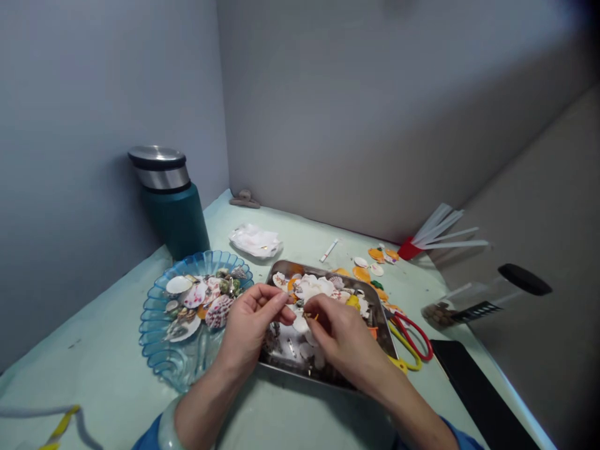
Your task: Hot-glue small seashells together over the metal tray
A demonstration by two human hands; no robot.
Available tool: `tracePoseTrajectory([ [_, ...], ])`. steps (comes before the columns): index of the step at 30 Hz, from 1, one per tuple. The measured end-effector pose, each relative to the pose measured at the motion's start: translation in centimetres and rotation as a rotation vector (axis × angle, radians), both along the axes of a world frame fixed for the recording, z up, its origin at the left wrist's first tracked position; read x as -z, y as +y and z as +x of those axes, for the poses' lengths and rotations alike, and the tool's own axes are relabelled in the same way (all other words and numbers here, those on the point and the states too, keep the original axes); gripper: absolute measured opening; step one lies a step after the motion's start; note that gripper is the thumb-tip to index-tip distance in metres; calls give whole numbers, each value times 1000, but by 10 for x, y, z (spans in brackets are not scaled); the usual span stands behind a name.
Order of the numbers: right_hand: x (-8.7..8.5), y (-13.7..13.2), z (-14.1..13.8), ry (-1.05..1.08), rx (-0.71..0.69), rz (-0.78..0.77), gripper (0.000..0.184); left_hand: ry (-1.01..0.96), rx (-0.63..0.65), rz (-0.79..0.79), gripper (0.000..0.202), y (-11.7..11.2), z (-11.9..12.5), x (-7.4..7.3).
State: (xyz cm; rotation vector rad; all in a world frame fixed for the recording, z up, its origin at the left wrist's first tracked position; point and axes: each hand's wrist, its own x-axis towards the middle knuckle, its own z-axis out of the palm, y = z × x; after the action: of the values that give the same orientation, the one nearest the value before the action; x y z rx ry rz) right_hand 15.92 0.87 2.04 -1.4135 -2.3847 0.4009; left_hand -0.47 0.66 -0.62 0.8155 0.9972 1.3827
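Both hands are held close together above a metal tray of seashells. My left hand is closed, thumb against the fingers; whatever it pinches is hidden or too small to name. Between the thumb and fingertips of my right hand shows a small gold-yellow piece, its kind unclear. White scallop shells and a yellow shell-like piece lie in the tray behind the hands. To the left, a blue fluted plastic plate holds more shells, some white, some patterned red and brown.
A teal bottle stands behind the plate. Scissors with red and yellow handles lie right of the tray, beside a black flat object. Orange shells, a white packet, a red cup of glue sticks and a clear jar are around.
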Motion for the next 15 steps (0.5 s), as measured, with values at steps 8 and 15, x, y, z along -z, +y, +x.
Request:
tracePoseTrajectory([
  [8,7,-18,-3,761,90,107,9,125,15,27,14,-3,4,3],
  [15,12,-16,-9,706,52,429,20,170,27,18,12,-5,7,0],
])
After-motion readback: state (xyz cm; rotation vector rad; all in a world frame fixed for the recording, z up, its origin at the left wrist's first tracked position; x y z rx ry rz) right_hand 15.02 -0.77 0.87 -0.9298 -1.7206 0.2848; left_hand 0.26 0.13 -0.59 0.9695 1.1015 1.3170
